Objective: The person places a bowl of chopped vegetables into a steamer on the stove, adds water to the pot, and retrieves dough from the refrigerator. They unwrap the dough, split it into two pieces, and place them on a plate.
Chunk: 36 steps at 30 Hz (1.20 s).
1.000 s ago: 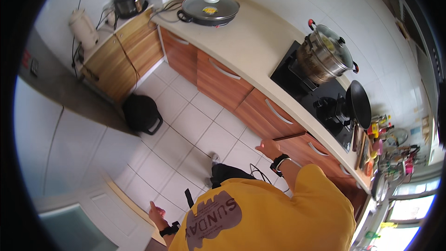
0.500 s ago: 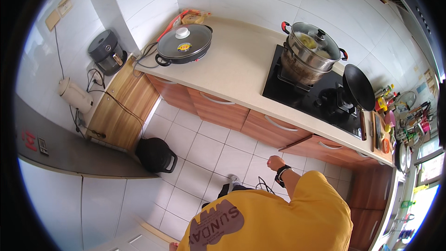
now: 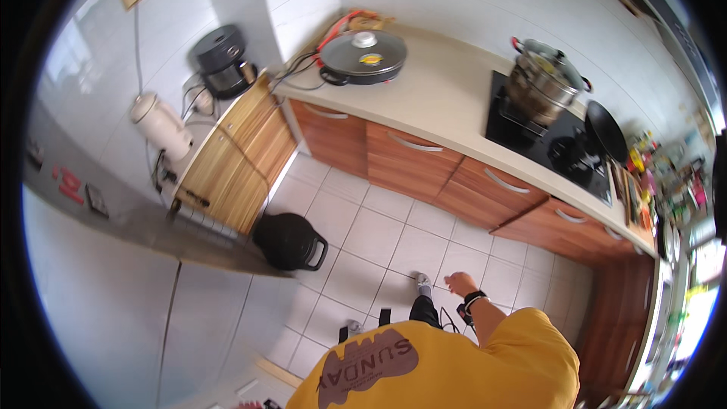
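Right hand [image 3: 462, 284]: loosely open, nothing held, above tiled floor [image 3: 371, 236]. Left hand [image 3: 250, 405]: cut off at view's lower edge; grip cannot be told. Black cable [image 3: 449, 320]: beside right leg [image 3: 425, 310]. Trip risk: shoe [image 3: 423, 282] snagging cable, or striking black tub [image 3: 286, 241] on floor near wooden cabinet's [image 3: 242, 155] lower edge.

Lidded black pan [image 3: 354, 60] on beige countertop [image 3: 447, 83]

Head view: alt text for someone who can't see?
A person in a yellow T-shirt stands in a kitchen, right hand above the tiled floor, apparently empty, left hand barely showing at the lower edge. The counter holds a glass-lidded pan; a steamer pot and a wok sit on its gas hob.
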Tool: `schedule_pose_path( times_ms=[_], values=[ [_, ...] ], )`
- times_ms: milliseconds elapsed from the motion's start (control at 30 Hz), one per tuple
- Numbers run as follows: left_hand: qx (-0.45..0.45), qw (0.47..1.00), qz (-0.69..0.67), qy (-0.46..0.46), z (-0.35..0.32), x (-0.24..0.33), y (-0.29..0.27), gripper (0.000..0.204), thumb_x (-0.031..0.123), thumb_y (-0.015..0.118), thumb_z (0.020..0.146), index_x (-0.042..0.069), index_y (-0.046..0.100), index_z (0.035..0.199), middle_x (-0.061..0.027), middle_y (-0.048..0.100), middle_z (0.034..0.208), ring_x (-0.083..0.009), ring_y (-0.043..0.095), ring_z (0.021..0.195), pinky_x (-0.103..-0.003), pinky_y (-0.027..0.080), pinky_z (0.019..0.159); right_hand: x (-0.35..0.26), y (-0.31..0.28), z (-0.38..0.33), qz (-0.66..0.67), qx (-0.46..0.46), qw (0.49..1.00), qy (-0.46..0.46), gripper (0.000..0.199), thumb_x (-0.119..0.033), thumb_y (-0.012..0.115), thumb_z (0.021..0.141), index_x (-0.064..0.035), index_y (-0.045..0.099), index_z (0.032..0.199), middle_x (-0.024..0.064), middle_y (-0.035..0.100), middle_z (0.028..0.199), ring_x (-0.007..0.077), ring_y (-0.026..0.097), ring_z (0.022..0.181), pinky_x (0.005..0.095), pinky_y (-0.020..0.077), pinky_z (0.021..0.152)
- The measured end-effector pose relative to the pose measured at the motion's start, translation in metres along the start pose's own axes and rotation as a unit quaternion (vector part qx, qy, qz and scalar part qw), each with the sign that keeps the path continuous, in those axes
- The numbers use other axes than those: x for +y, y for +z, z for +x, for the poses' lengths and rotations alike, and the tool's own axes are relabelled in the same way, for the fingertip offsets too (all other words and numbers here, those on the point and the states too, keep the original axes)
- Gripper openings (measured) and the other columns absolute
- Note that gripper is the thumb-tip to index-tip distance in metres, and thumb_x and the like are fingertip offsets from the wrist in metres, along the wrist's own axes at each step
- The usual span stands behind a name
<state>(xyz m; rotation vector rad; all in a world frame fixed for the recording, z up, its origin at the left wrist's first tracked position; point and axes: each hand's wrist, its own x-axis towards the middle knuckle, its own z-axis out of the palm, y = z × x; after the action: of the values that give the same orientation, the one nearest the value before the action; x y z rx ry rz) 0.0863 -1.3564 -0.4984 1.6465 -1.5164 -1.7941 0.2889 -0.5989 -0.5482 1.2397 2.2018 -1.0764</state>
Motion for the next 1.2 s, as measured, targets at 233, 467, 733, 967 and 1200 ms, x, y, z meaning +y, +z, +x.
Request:
schedule_pose_path(
  times_ms=[233,467,733,967,1200],
  values=[
    [0.019,0.993,-0.020,0.112,0.045,0.130,0.009,0.087,0.083,0.027,0.077,0.021,0.031,0.137,0.0017,0.037,0.136,-0.0192,0.033,0.122,-0.050,0.019,0.098,-0.026,0.069,-0.058,-0.168,-0.028,0.968,-0.185,0.029,-0.031,0.051,0.087,-0.0069,0.067,0.089,0.0107,0.067,0.087,0.0262,0.063,0.078,0.0395,0.0508,0.072],
    [-0.092,0.972,-0.121,0.177,0.041,0.220,0.009,0.101,0.087,0.025,0.073,0.026,0.007,0.151,0.0020,0.016,0.156,-0.0228,0.013,0.143,-0.054,0.000,0.110,-0.001,0.027,-0.079,0.005,0.032,0.991,-0.132,0.026,-0.026,0.052,0.086,-0.0053,0.066,0.093,0.0135,0.067,0.095,0.0294,0.064,0.087,0.0405,0.0516,0.077],
    [0.033,0.966,-0.103,0.237,0.023,0.224,0.028,0.102,0.078,0.026,0.082,0.000,0.018,0.146,-0.0206,0.019,0.152,-0.0349,0.021,0.139,-0.045,0.013,0.113,0.053,0.035,-0.151,0.112,0.015,0.987,0.116,0.032,-0.033,0.056,0.080,-0.0026,0.065,0.078,0.0087,0.066,0.069,0.0188,0.065,0.061,0.0325,0.0514,0.059],
    [0.122,0.966,-0.081,0.214,0.097,0.233,0.008,0.092,0.069,0.027,0.087,-0.008,0.035,0.137,-0.0294,0.036,0.140,-0.0423,0.035,0.131,-0.043,0.025,0.111,0.069,0.053,-0.191,0.135,-0.009,0.971,0.195,0.029,-0.028,0.056,0.085,-0.0015,0.065,0.090,0.0085,0.068,0.084,0.0157,0.066,0.067,0.0300,0.0519,0.054],
    [0.165,0.949,-0.142,0.227,0.046,0.245,0.009,0.097,0.073,0.029,0.085,-0.010,0.038,0.134,-0.0310,0.040,0.136,-0.0425,0.041,0.126,-0.044,0.031,0.108,0.037,0.078,-0.168,0.075,-0.003,0.996,0.050,0.029,-0.027,0.056,0.082,-0.0002,0.066,0.082,0.0091,0.068,0.076,0.0167,0.066,0.063,0.0302,0.0517,0.057]
  ],
)
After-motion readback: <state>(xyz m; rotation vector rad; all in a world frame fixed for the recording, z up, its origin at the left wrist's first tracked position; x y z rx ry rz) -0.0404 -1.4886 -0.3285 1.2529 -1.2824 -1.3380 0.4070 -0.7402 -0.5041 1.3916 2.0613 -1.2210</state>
